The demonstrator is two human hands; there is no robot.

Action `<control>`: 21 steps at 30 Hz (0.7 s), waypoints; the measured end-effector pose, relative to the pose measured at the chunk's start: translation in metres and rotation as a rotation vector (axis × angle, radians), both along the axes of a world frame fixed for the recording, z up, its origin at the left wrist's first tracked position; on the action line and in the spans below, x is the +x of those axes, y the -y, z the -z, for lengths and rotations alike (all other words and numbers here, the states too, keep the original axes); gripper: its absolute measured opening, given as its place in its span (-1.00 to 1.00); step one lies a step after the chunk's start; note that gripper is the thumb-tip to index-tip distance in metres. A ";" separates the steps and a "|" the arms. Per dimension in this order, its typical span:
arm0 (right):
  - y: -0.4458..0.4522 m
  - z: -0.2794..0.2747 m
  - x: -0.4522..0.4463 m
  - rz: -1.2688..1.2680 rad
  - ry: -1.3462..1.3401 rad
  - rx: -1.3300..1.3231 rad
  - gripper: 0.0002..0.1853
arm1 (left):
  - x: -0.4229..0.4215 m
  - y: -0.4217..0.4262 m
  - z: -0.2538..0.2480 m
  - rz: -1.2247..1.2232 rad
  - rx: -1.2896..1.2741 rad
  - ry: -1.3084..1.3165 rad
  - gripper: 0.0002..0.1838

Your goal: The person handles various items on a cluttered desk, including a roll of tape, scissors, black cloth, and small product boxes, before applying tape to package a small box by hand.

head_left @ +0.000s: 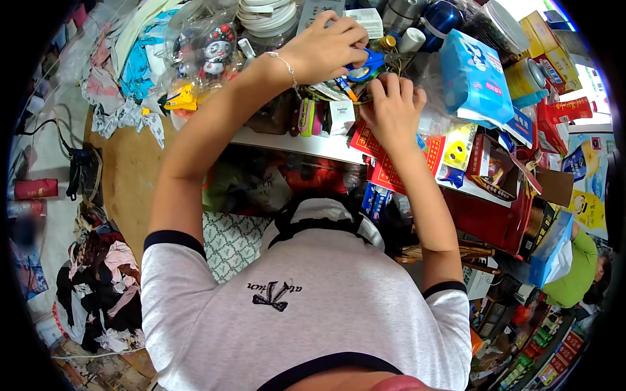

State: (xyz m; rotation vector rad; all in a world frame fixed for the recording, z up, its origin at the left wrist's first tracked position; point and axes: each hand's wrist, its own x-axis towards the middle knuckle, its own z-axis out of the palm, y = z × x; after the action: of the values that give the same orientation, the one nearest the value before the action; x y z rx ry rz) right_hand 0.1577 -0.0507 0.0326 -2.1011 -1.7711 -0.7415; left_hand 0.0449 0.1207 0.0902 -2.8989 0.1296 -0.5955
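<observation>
My left hand (326,51), a bracelet at its wrist, reaches over the cluttered tabletop with bent, parted fingers. Its fingertips are at the blue scissors handles (369,66); no firm grip shows. To the right, my right hand (393,116) is palm down with fingers apart and curled over small items below the scissors. What lies under its fingertips is hidden. Red printed packets (407,164) lie beneath and beside the right wrist. A small white box (341,117) stands near the table's front edge (300,142), beside green and pink items (308,117).
A wrapped doll (217,52) and stacked white lids (267,16) are at the back left. A blue tissue pack (475,78), a jar (523,77) and boxes crowd the right. Clothes (98,287) lie on the left floor. Another person in green (574,274) is at far right.
</observation>
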 end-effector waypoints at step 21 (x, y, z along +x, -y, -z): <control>0.002 0.004 0.002 0.048 -0.018 0.013 -0.61 | 0.019 0.034 0.009 -0.113 -0.032 -0.435 -0.84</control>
State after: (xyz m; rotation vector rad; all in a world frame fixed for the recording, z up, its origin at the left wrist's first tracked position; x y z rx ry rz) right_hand 0.1598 -0.0528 0.0283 -2.1418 -1.7072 -0.7430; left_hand 0.0635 0.0868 0.0817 -2.9936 0.0127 0.0583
